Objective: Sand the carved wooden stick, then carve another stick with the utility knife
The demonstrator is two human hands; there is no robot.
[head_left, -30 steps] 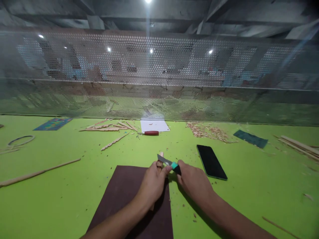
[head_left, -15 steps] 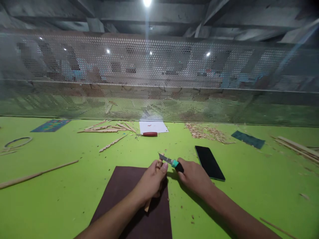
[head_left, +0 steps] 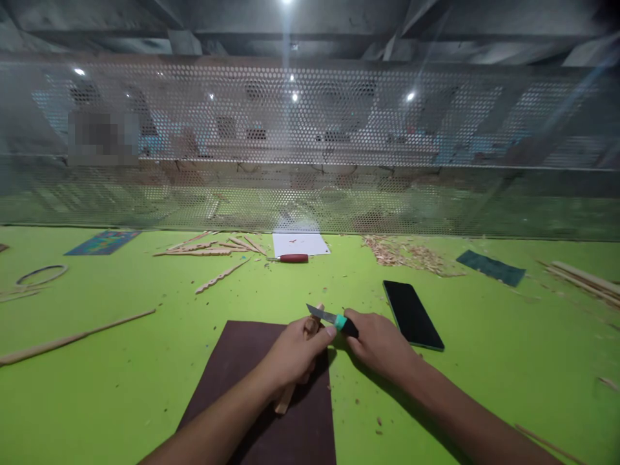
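Thumb and wood: compared with half a second before, the thumb of the left hand [head_left: 293, 352] had stretched toward the knife [head_left: 346, 326], and the lower end of the wooden piece [head_left: 284, 402] had swung slightly left.
Left grip: closed around the middle of the wooden piece, which slanted with its tip up and its flat lower end above the brown mat [head_left: 227, 368].
Right grip: the right hand [head_left: 380, 339] was wrapped around the knife's handle, blade pointing left across the wood near its tip; whether steel touched wood could not be told.
Progress: the upper part looked notched and the lower end plain, so the carving seemed begun but unfinished. Wavy strips [head_left: 203, 250] farther back looked already shaped; a heap of shavings [head_left: 409, 253] lay off to their right.
Edges: the blade sat close above the left fist, the likeliest hazard. A phone [head_left: 414, 315] lay just beside the right hand, and a mesh screen [head_left: 310, 142] bounded the far side.
Room: chip-dotted tabletop [head_left: 121, 387] stretched left toward a long stick [head_left: 80, 338] and forward to a red-handled tool [head_left: 293, 258].
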